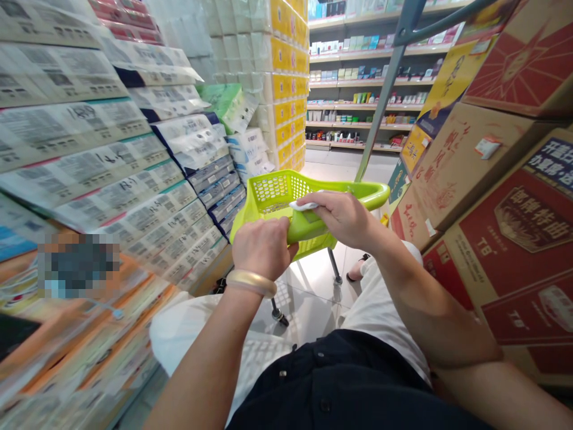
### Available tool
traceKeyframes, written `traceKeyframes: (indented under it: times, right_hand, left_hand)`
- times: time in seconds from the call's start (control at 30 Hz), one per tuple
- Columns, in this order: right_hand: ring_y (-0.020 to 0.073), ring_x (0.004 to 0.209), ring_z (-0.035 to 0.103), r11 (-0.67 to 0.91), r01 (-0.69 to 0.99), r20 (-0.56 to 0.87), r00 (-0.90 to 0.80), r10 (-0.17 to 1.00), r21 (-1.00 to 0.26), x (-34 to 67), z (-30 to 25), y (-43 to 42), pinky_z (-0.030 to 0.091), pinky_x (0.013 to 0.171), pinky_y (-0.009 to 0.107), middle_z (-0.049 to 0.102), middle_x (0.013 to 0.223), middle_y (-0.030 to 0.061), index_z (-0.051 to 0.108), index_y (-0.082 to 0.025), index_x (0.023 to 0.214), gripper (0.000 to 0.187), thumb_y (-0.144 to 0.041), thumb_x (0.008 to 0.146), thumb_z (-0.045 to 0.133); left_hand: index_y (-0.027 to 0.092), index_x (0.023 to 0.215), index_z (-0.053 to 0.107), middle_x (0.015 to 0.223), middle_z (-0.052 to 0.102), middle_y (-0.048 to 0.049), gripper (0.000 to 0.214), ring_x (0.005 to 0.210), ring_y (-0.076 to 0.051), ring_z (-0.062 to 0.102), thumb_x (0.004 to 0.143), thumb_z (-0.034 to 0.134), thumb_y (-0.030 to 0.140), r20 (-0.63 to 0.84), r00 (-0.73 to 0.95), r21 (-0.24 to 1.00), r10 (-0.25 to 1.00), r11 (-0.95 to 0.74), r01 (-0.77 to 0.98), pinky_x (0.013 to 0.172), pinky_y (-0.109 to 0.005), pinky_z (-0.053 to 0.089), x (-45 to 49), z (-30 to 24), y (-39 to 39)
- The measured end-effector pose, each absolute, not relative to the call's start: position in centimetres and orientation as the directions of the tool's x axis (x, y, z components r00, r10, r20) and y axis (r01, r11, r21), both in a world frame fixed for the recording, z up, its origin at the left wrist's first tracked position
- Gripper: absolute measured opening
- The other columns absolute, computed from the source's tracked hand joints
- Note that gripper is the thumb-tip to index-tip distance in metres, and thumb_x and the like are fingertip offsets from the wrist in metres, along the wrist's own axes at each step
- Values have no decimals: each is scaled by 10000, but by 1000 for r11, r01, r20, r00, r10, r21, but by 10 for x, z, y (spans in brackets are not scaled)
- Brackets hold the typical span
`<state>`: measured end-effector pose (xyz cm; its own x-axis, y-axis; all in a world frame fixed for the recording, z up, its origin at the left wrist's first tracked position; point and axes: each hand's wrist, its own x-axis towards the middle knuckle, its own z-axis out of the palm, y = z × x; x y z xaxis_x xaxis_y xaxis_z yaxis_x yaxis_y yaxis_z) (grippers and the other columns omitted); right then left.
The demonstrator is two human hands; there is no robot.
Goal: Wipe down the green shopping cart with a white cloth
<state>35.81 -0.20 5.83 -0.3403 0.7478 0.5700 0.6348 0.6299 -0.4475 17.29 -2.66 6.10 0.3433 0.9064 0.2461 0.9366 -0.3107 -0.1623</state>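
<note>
A lime-green plastic shopping basket on wheels (pixel 268 194) stands in a shop aisle just in front of me. My left hand (pixel 262 246) is closed round the basket's near rim; a gold bangle sits on that wrist. My right hand (pixel 342 216) presses a white wipe (pixel 303 205) against the top of the rim, fingers curled over it. The basket's wheels (pixel 280 315) rest on the tiled floor.
Stacked packs of tissue paper (pixel 111 161) fill the left side. Red and brown cartons (pixel 514 197) are piled on the right. A grey metal post (pixel 387 83) rises behind the basket. Shelves of goods (pixel 358 77) line the far end. My feet are below.
</note>
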Motion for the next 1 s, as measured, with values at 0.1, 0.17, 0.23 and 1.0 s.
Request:
traceKeyframes:
  times: [0.1,0.17,0.23,1.0]
  right_hand:
    - [216,990,705,558,713,680,-155,716,-424,363,43,-14,532,925,374,766,1046,61,721,-212,1071,301,-176,961,442]
    - [216,1053,697,566,727,767,-86,636,-388,360,30,-24,496,1016,407,766,1079,53,711,-233,1076,303,-162,964,438]
    - [192,1172,660,642,702,829,-132,544,-309,352,16,-34,429,1114,410,754,1148,30,688,-257,1114,311,-144,972,436]
    - [225,1307,574,563,689,883,273,381,-456,361,-27,-31,417,1138,534,734,1202,78,688,-244,1127,304,-203,997,416]
  left_hand:
    - [224,937,669,838,738,-97,266,830,-326,703,815,531,417,253,339,-158,906,-307,939,665,-385,471,173,60,-27]
    - [224,929,671,836,739,-98,260,833,-324,704,814,534,412,262,337,-151,904,-307,940,669,-381,469,173,60,-27]
    - [223,922,670,841,740,-100,250,844,-320,705,813,537,404,273,341,-142,900,-313,939,679,-377,467,172,60,-27]
    - [232,923,676,895,744,-108,257,869,-322,699,804,532,409,250,341,-126,906,-319,939,703,-386,462,166,61,-25]
